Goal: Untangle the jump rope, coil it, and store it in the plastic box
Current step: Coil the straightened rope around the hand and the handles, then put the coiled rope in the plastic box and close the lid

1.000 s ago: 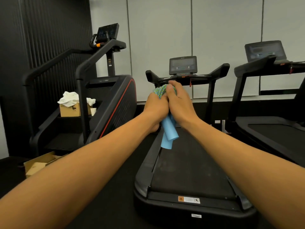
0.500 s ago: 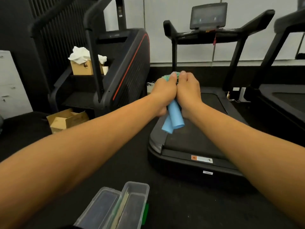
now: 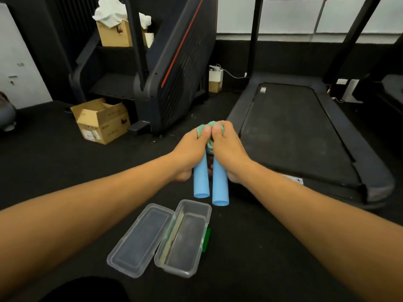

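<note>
Gripping coiled jump rope (image 3: 209, 136) w/ both hands, left hand (image 3: 189, 154) & right hand (image 3: 229, 152) fingers clamped round it, hovering above open plastic box (image 3: 185, 237) on floor. Coiling apparently done; storing next: lowering bundle into tray.

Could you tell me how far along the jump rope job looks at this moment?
Done: the rope looks bunched into a coil. In hand: the left hand and right hand grip it, the two blue handles hanging side by side. Left: the open plastic box on the floor holds no rope, and its lid lies open beside it.

No legible text on anything
</note>
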Tool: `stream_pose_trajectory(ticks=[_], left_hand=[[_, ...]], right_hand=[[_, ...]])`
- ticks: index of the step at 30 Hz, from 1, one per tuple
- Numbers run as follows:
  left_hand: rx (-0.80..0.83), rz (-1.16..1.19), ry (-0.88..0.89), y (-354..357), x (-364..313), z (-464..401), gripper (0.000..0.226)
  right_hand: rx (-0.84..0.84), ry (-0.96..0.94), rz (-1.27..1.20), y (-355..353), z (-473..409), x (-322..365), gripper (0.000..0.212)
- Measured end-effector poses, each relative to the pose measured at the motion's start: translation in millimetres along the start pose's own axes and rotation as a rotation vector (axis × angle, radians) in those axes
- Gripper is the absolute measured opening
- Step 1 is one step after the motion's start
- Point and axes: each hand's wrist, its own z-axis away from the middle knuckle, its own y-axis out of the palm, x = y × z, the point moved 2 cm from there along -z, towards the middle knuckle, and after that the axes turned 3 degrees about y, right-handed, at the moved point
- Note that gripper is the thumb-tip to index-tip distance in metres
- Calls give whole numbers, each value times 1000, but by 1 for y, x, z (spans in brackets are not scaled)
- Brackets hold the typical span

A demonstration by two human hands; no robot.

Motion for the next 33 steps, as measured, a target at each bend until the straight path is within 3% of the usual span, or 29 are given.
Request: stream_pose_trajectory(ticks=[4,7,13,20,28,33], left_hand=[[33,-20,-73,-16,54,-5,32],[-49,-41,-128,-29,104,-14,37],[-94,-63,-313,-49,216,-28,20],[-93,-76,-423,-57,322,-39,20],[-97,-238,-395,-62,367,-62,20],[-18,-366,-436,-67,386,-68,25]], right_hand=[[-20,111,-28,34,-6,-53,21],[-43,175,-10,64,-12,-101,25],[-34,330,-10,104,-15,-202,23],[-8,573,33,145,-17,-297,25],[-23,607,102,162,-30,-332,19],[-17,645,147,175,-31,-353,21]])
